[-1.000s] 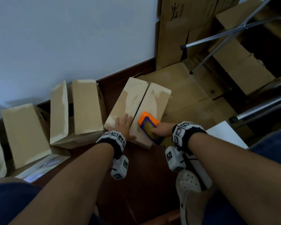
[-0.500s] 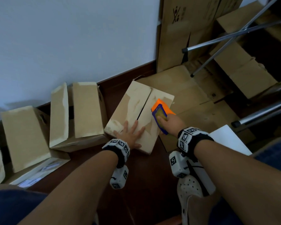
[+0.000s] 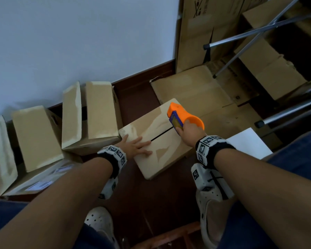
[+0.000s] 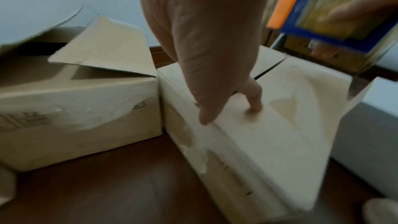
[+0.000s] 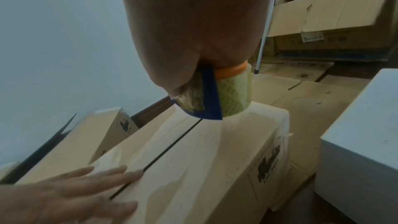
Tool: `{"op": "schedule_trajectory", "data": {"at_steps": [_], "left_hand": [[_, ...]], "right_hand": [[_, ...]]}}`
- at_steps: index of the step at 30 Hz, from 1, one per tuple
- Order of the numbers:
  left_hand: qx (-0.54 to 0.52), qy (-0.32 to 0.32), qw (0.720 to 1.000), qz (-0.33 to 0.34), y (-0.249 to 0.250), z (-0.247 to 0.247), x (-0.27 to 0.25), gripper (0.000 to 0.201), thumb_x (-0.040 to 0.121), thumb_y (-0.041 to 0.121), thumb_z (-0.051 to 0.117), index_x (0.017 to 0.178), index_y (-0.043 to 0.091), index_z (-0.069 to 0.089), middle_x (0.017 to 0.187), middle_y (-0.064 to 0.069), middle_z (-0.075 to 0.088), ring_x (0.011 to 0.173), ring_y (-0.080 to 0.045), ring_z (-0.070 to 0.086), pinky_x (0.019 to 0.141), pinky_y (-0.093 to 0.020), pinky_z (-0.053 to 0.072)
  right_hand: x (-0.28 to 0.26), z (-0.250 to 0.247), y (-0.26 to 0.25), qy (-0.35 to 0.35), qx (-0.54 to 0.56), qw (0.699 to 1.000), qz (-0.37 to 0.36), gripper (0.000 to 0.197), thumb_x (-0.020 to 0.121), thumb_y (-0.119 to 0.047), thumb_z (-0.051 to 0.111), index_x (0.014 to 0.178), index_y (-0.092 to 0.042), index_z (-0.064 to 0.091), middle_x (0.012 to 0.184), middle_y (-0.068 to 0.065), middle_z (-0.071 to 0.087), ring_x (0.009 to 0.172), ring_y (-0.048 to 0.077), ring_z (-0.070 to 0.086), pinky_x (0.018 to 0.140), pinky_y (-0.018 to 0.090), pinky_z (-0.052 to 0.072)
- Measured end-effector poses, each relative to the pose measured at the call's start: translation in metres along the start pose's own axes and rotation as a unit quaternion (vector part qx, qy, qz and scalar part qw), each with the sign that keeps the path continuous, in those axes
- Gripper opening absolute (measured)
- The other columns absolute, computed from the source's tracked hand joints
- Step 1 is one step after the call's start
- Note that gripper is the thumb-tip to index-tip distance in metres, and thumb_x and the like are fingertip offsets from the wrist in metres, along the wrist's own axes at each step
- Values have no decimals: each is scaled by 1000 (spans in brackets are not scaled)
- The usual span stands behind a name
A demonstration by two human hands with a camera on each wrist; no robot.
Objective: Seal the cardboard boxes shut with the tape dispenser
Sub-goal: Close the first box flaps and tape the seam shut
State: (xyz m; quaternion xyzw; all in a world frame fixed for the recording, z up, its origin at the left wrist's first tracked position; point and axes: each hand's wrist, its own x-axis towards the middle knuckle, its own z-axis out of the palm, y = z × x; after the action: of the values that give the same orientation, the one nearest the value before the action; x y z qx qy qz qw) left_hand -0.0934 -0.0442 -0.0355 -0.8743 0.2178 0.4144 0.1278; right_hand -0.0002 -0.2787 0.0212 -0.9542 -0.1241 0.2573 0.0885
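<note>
Closed brown cardboard box (image 3: pixel 158 141), two top flaps meeting at a dark centre seam: on the dark wooden floor (image 3: pixel 151 200), turned at an angle, pale torn patches across the top.

Left hand (image 3: pixel 136 147): palm down on the near-left end of that box top, fingers (image 5: pixel 112 172) straight and spread, pressing flat across the seam end; nothing gripped.

Orange and blue handheld tape dispenser (image 3: pixel 182 116) with a roll of clear yellowish tape (image 5: pixel 234 97): at the far-right end of the box top, over the seam. From the right wrist view, roll touching or just above the cardboard; cannot tell which.

Right hand (image 3: pixel 189 131): wrapped round the dispenser, fingers curled about its body, thumb against the blue side plate.

Second brown cardboard box (image 3: pixel 90 115), top flaps standing apart: just left of the first, its near corner touching or nearly touching it, near the pale wall (image 3: pixel 79 38).

Third brown cardboard box (image 3: pixel 31 141), flaps also apart: further left, printed labels on its near side.

Flattened brown cardboard sheets (image 3: pixel 196 90): on the floor behind and right of the first box; more cartons leaning and stacked beyond.

Metal tube legs (image 3: pixel 258 31): upper right, crossing above the cardboard.

White flat panel (image 3: pixel 248 142): right of the first box.

Pale perforated clog (image 3: pixel 210 200): on the floor under the right forearm; another at bottom centre.
</note>
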Motion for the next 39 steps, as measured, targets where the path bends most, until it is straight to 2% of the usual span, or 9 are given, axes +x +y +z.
{"op": "schedule_trajectory", "data": {"at_steps": [3, 5, 9, 11, 13, 16, 27, 33, 39], "left_hand": [[-88, 36, 995, -35, 21, -13, 5, 73, 91, 13, 57, 147, 40, 17, 160, 7, -14, 147, -32, 6, 112, -60, 21], [-177, 78, 976, -100, 43, -25, 15, 66, 93, 33, 56, 146, 40, 18, 160, 0, -13, 142, -35, 17, 109, -56, 30], [-260, 48, 942, -205, 88, -39, 37, 110, 73, 68, 64, 151, 31, -4, 158, -8, -14, 141, -49, 4, 108, -63, 25], [-239, 43, 943, -228, 100, -38, 43, 122, 67, 66, 71, 151, 27, -8, 157, -13, -16, 140, -53, -1, 108, -67, 20], [-219, 52, 943, -245, 102, -35, 44, 107, 81, 51, 67, 151, 25, -10, 157, -16, -16, 140, -53, -1, 110, -67, 16], [-190, 58, 951, -238, 102, -33, 40, 88, 94, 40, 53, 151, 25, -11, 158, -18, -16, 141, -53, -1, 112, -65, 12], [-79, 13, 987, -136, 71, 17, 4, 118, 80, 28, 73, 147, 29, -24, 155, -9, -31, 142, -46, -13, 113, -65, 3], [-61, 14, 993, -96, 55, 26, -7, 128, 73, 33, 79, 144, 35, -28, 154, -4, -32, 144, -40, -14, 115, -62, 6], [-28, 57, 996, -66, 37, 38, -15, 120, 78, 52, 69, 150, 10, -17, 158, -8, -23, 147, -30, -10, 118, -54, 6]], "right_hand": [[-3, 11, 5, -33, 13, 999, 18, 41, 101, -39, 38, 117, -2, 46, 101, 14, 61, 97, 32, 61, 80, 38, 46], [-3, 13, 10, -49, 12, 999, 22, 41, 101, -38, 38, 118, -2, 46, 106, 15, 62, 99, 32, 60, 79, 38, 45], [0, 9, 13, -36, 32, 998, 28, 40, 102, -38, 37, 117, -2, 47, 108, 16, 63, 99, 33, 60, 81, 40, 46], [2, 8, 11, -38, 58, 997, 32, 39, 101, -37, 38, 116, -2, 46, 107, 17, 63, 98, 33, 61, 80, 39, 47], [3, 8, 9, -41, 72, 996, 33, 39, 101, -37, 38, 116, -2, 45, 108, 17, 62, 97, 32, 61, 76, 37, 46], [2, 7, 8, -39, 68, 997, 21, 40, 101, -37, 39, 118, -2, 45, 109, 17, 62, 97, 32, 62, 76, 37, 47], [-15, 9, -4, -31, 44, 997, -47, 38, 102, -36, 37, 115, -1, 46, 104, 17, 61, 94, 32, 60, 72, 36, 41], [-15, 18, -17, -22, 8, 998, -66, 40, 102, -37, 35, 121, -2, 42, 104, 16, 62, 93, 32, 60, 73, 37, 42], [7, 28, -32, 11, -56, 994, -90, 39, 102, -37, 34, 122, -3, 39, 102, 16, 67, 97, 33, 61, 86, 42, 41]]}}
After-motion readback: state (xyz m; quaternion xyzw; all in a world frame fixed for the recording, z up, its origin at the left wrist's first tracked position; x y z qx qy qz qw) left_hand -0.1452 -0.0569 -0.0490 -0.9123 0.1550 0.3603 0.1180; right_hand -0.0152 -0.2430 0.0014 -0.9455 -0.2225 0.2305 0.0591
